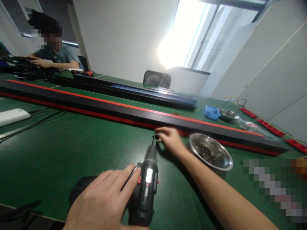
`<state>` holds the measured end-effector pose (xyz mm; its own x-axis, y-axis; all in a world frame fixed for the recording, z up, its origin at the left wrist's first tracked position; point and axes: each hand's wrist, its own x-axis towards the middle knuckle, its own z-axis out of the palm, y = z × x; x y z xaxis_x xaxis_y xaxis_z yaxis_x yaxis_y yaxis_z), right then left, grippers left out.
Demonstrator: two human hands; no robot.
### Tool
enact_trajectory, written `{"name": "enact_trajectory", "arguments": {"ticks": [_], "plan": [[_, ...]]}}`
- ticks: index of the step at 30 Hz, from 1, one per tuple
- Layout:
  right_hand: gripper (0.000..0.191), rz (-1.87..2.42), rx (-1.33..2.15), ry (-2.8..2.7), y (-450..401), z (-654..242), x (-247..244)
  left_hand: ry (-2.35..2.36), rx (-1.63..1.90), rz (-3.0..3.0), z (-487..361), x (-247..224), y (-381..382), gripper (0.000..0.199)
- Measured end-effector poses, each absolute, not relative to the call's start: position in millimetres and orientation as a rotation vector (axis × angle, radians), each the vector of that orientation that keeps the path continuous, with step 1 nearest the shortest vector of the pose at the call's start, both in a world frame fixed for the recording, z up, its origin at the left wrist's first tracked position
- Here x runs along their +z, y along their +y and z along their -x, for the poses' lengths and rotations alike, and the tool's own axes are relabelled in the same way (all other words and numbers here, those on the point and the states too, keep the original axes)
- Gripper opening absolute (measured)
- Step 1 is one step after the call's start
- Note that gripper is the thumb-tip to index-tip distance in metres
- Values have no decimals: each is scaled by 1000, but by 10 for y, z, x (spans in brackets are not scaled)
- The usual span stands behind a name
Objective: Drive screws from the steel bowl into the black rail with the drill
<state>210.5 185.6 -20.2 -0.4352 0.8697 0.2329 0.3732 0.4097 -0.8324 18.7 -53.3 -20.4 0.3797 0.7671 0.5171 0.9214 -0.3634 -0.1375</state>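
Note:
My left hand (103,195) is wrapped over the handle of a black cordless drill (146,185), which is turned on its side low over the green table, its bit pointing away from me. The battery end shows to the left of my knuckles. At the tip of the drill bit (154,138), my right hand (169,139) has thumb and fingers pinched together. Whatever small thing they hold there is too small to make out. Just beyond my fingertips runs a long black bar (115,107) with red strips. Right of my wrist stands a steel bowl (224,163) holding many small dark screws.
Behind the long bar lie more dark bars (134,92). A blue basket (211,112), a second steel bowl (229,115) and a clear plastic bottle (254,127) are at right. A white power strip (14,117) with cables lies left. Another person sits far left, hands on black equipment.

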Motion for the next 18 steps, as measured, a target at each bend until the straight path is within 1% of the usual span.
{"name": "enact_trajectory", "arguments": {"ticks": [2,5,6,9,11,15,18], "plan": [[30,1089,689,-2038,1854,-2099,-125,-1461,-523,2250,-185,-205,-535,91],[17,1222,391,-2211,1876,-2190,155,-1507,-514,2268,-188,-198,-514,96],[17,1306,339,-2285,1891,-2260,284,-1528,-514,2276,-191,-190,-495,98],[26,1577,239,-2370,1965,-2567,671,-1603,-513,2310,-200,-148,-404,101],[24,1723,141,-2331,2031,-2801,859,-1657,-494,2338,-203,-111,-332,101],[23,2077,187,-2284,2159,-3147,996,-1704,-454,2352,-206,-62,-227,97],[26,2242,401,-2300,2213,-3262,968,-1699,-441,2349,-207,-57,-187,98]]}}
